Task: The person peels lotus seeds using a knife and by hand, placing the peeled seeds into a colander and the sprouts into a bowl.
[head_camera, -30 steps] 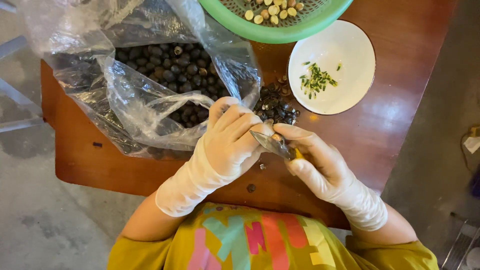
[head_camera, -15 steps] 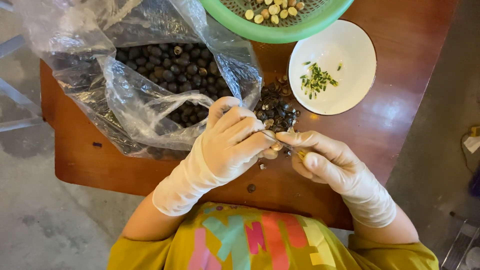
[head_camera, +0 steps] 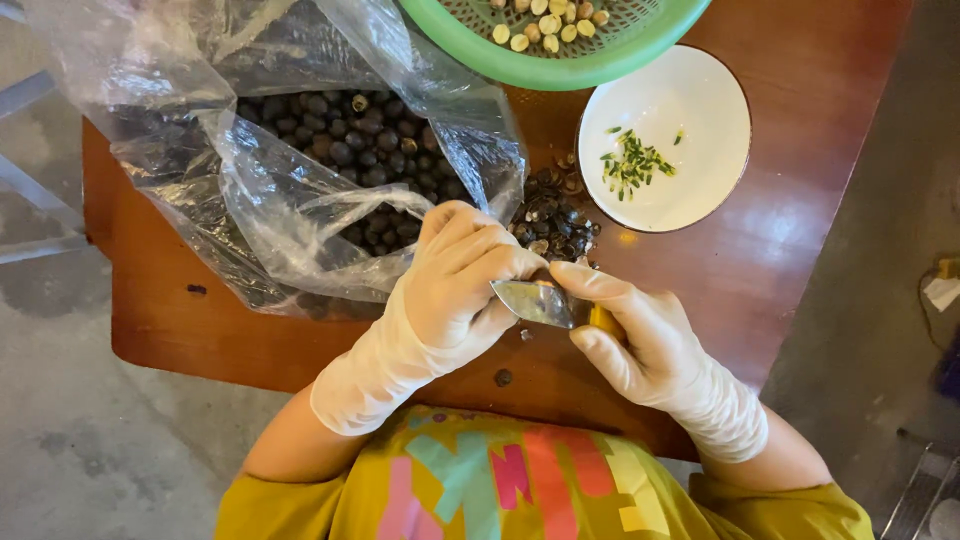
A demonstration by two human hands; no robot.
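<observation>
Both my hands wear thin white gloves and meet over the near part of a brown wooden table. My right hand grips a small knife with a yellow handle, its steel blade pointing left. My left hand is curled closed against the blade, its fingertips pinching something small that I cannot see. Just beyond my fingers lies a heap of dark broken shells. A clear plastic bag full of dark round seeds lies open to the left.
A white bowl with a few green slivers stands at the right. A green plastic basket with pale peeled seeds sits at the top edge. One dark bit lies near the table's front edge. Grey floor surrounds the table.
My hands separated slightly half a second ago, then came back together. The knife blade now lies flat against my left fingertips again.
</observation>
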